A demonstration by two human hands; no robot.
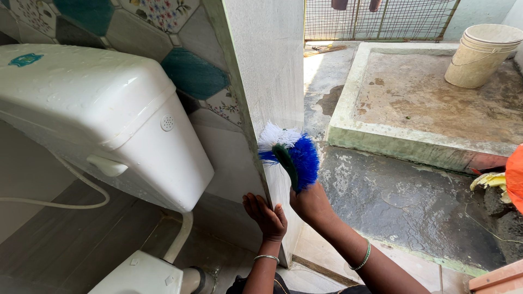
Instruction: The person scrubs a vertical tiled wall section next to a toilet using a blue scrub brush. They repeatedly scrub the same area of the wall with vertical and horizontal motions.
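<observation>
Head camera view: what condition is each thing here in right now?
Brush: gripped in the right hand, bristles pressed against the wall edge.
Left hand: bare, resting flat on the wall edge.
Toilet tank: lid on, beaded with water drops.
Buckets: stacked, upright on the raised slab.
Concrete floor: wet.

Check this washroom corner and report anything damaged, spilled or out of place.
The concrete floor outside the wall edge is wet, stained and worn, with a dark damp patch near the raised slab. Yellow scraps lie at the right. The right hand holds a blue-and-white brush; the left hand braces the wall.
</observation>
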